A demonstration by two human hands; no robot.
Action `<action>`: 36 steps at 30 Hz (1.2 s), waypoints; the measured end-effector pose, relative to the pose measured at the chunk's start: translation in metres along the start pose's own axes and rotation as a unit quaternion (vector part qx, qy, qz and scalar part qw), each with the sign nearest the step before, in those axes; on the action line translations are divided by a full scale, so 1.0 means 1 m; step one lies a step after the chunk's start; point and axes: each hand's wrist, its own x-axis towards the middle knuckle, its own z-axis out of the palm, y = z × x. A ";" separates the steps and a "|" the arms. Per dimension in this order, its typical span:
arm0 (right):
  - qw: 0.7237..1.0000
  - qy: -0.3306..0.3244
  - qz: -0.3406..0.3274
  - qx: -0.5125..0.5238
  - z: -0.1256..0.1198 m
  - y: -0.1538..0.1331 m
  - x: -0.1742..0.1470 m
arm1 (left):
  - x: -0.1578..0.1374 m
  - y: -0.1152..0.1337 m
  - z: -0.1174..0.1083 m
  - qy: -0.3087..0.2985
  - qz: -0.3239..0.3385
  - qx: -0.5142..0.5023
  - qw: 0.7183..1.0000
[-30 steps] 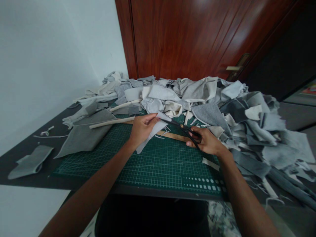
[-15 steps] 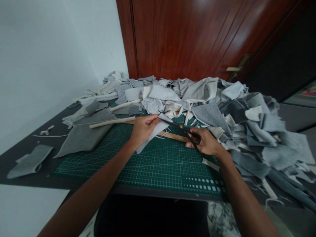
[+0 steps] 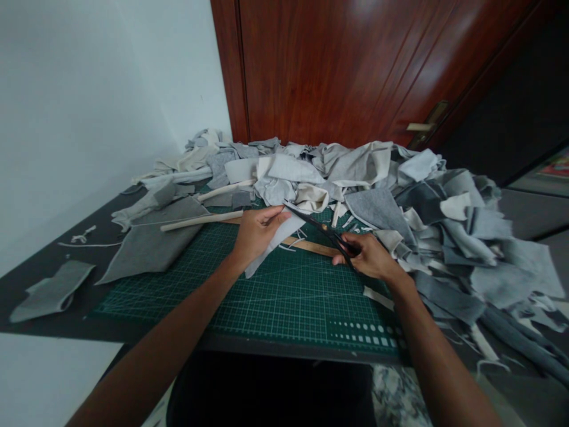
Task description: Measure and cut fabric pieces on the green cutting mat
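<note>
A light grey fabric piece (image 3: 274,246) hangs from my left hand (image 3: 260,232), whose thumb and fingers pinch its upper edge. My right hand (image 3: 367,255) is closed round the handles of black scissors (image 3: 326,228). The blades point left along the fabric's upper edge, their tips close to my left fingertips. Below the fabric lies a wooden ruler (image 3: 313,246) on the green cutting mat (image 3: 284,308), partly hidden by the fabric and my left hand. Thin pale offcut strips (image 3: 293,242) are scattered by the ruler.
A long heap of grey and cream fabric scraps (image 3: 355,166) runs along the back and right of the dark table (image 3: 40,255). A larger grey cloth (image 3: 151,252) and a rolled cream strip (image 3: 202,220) lie left. A folded grey scrap (image 3: 53,290) sits near the left edge.
The scissor blades look closer together than before, and the fabric's upper edge sits a little differently against them. Both hands have stayed almost in place.
</note>
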 end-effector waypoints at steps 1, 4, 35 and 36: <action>1.000 0.005 -0.001 0.001 0.000 0.000 0.000 | 0.000 0.000 0.000 0.002 -0.002 0.003 1.000; 1.000 0.001 0.001 0.017 -0.001 0.000 -0.001 | 0.000 -0.001 0.000 0.001 -0.009 0.008 1.000; 0.999 -0.045 0.018 -0.022 0.001 -0.004 0.000 | 0.003 -0.011 0.004 0.003 -0.056 -0.121 0.991; 0.999 -0.046 0.016 -0.021 0.002 -0.004 0.001 | 0.003 -0.011 0.004 0.001 -0.054 -0.121 0.991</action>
